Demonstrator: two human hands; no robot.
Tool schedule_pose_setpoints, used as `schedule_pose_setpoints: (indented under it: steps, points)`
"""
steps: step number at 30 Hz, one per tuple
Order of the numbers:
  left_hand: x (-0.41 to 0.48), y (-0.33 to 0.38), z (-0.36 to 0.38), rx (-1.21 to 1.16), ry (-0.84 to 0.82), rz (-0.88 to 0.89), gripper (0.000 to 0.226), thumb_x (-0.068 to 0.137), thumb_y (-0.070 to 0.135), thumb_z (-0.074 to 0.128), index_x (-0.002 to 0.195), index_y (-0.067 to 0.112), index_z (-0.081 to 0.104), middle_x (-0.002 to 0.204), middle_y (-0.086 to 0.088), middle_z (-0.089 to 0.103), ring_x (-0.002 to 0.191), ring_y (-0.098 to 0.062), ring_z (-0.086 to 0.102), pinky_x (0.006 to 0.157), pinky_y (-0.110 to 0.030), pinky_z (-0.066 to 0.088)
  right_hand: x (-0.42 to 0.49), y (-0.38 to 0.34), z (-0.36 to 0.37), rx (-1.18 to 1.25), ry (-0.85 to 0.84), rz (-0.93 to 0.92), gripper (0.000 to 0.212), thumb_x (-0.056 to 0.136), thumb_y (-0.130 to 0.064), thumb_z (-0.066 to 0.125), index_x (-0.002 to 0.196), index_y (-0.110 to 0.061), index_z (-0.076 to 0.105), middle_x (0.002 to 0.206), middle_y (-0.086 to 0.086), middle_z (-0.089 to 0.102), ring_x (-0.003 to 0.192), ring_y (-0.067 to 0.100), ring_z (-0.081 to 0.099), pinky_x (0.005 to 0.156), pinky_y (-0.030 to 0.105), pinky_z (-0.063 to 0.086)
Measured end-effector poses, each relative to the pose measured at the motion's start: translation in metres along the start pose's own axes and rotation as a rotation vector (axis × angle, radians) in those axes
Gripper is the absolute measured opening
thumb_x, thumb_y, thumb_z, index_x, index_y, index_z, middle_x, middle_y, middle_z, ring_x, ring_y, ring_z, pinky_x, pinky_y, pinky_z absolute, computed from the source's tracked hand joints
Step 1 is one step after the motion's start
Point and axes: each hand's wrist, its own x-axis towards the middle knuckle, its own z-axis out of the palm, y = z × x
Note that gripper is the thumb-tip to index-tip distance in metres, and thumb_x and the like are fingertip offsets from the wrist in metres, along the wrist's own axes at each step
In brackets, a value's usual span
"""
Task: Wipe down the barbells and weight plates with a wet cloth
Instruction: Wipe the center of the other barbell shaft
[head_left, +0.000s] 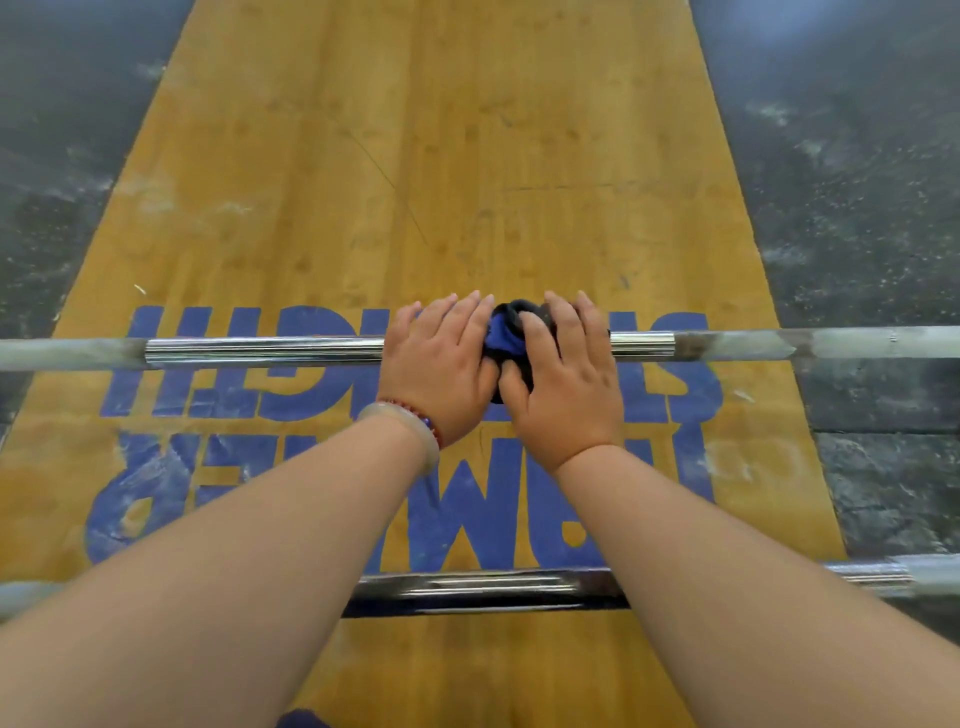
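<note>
Rubber floor (52, 156), black and chalk-flecked, borders the wooden platform (415, 130) at nine o'clock and again at three. The far barbell (260, 351) runs across the platform from nine to three. Its left end looks dull and whitish, then a bright chrome stretch leads in to the hands.

The left hand (439, 369) lies over the shaft just left of centre, fingers fairly straight and draped toward twelve o'clock, resting on the steel rather than wrapped round it. Bracelets (415, 428) sit on that wrist. Touching its thumb side is the cloth (506, 338) — blue and dark, bunched up on the shaft. The right hand (563, 384) covers the cloth from the three o'clock side, its fingers over the top and its thumb tucked against the underside, so it appears to be pinching the wad onto the bar. Beyond it comes a short chrome stretch, then more dull, chalky shaft.

A near barbell (483, 590) lies at six o'clock, under the forearms. No weight plates show.

The step in hand looks like the wipe of the far barbell's middle. The next move probably calls for firm pressure and a slide toward three o'clock, where the grime begins — with the left hand steadying the shaft so it does not roll.
</note>
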Motion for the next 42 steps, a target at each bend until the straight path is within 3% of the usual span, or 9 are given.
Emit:
schedule_pose_setpoints:
  steps: [7,12,17,22,26,29,34,39,42]
  points:
    - [-0.005,0.004,-0.003,-0.065,0.042,-0.012,0.058,0.087,0.036,0.032,0.136,0.011,0.050,0.136,-0.006,0.054,0.116,-0.022,0.055,0.096,-0.037,0.027,-0.009,0.004,0.007,-0.055,0.098,-0.123,0.041,0.087,-0.014,0.040,0.122,-0.002,0.058,0.134,0.018,0.053,0.126,0.036,0.048,0.109,0.042,0.027]
    - [-0.013,0.016,-0.004,-0.067,0.021,-0.061,0.059,0.086,0.033,0.029,0.136,0.009,0.050,0.136,-0.008,0.053,0.123,-0.026,0.050,0.106,-0.040,0.019,-0.014,0.007,-0.007,-0.058,0.156,0.075,0.048,0.081,-0.012,0.037,0.119,-0.010,0.064,0.125,0.021,0.058,0.117,0.040,0.055,0.096,0.050,0.043]
    - [-0.018,0.016,0.006,-0.075,0.099,-0.018,0.059,0.088,0.032,0.029,0.140,0.008,0.043,0.122,-0.005,0.058,0.110,-0.027,0.051,0.103,-0.039,0.020,-0.017,-0.005,0.001,-0.066,0.103,-0.007,0.046,0.086,-0.029,0.041,0.120,-0.008,0.064,0.131,0.019,0.055,0.127,0.040,0.045,0.111,0.053,0.025]
    - [-0.017,0.009,0.012,-0.029,0.175,0.052,0.050,0.088,0.032,0.035,0.126,0.007,0.055,0.110,-0.006,0.062,0.098,-0.030,0.056,0.094,-0.038,0.026,-0.003,0.037,-0.010,-0.071,0.211,0.125,0.040,0.095,-0.040,0.044,0.089,-0.005,0.064,0.102,0.017,0.064,0.102,0.039,0.058,0.097,0.049,0.040]
    - [-0.017,0.011,0.020,-0.022,0.232,0.023,0.042,0.089,0.032,0.036,0.114,0.008,0.059,0.107,-0.005,0.062,0.097,-0.027,0.052,0.094,-0.037,0.026,0.002,0.018,-0.001,-0.040,0.222,0.074,0.015,0.086,-0.016,0.048,0.086,-0.005,0.059,0.081,0.012,0.060,0.079,0.035,0.057,0.085,0.039,0.038]
    - [-0.017,0.010,0.022,0.019,0.263,0.045,0.041,0.091,0.032,0.035,0.116,0.009,0.059,0.108,-0.004,0.062,0.098,-0.024,0.047,0.094,-0.037,0.026,-0.005,0.020,-0.003,0.109,0.159,-0.127,0.022,0.085,-0.010,0.044,0.101,-0.006,0.059,0.097,0.009,0.065,0.096,0.029,0.056,0.093,0.036,0.035]
    - [-0.016,0.013,0.024,-0.013,0.305,0.024,0.041,0.093,0.031,0.035,0.114,0.008,0.061,0.107,-0.006,0.062,0.098,-0.022,0.042,0.095,-0.038,0.026,-0.008,0.039,-0.007,0.011,0.195,0.181,0.031,0.089,-0.019,0.036,0.105,-0.005,0.059,0.119,0.017,0.061,0.120,0.037,0.052,0.106,0.042,0.026]
    - [-0.015,0.012,0.024,-0.012,0.305,-0.001,0.038,0.094,0.030,0.034,0.112,0.010,0.062,0.105,-0.003,0.064,0.098,-0.023,0.049,0.095,-0.037,0.026,-0.013,0.016,0.009,0.042,0.112,-0.185,0.032,0.086,-0.012,0.040,0.110,-0.006,0.061,0.122,0.014,0.062,0.120,0.035,0.053,0.107,0.040,0.028]
    - [-0.014,0.011,0.018,-0.026,0.286,0.026,0.038,0.093,0.032,0.035,0.109,0.012,0.064,0.100,-0.002,0.065,0.091,-0.027,0.058,0.091,-0.036,0.026,-0.008,0.039,-0.004,0.069,0.179,0.036,0.031,0.086,-0.011,0.039,0.106,-0.005,0.062,0.120,0.016,0.062,0.119,0.036,0.054,0.105,0.040,0.031]
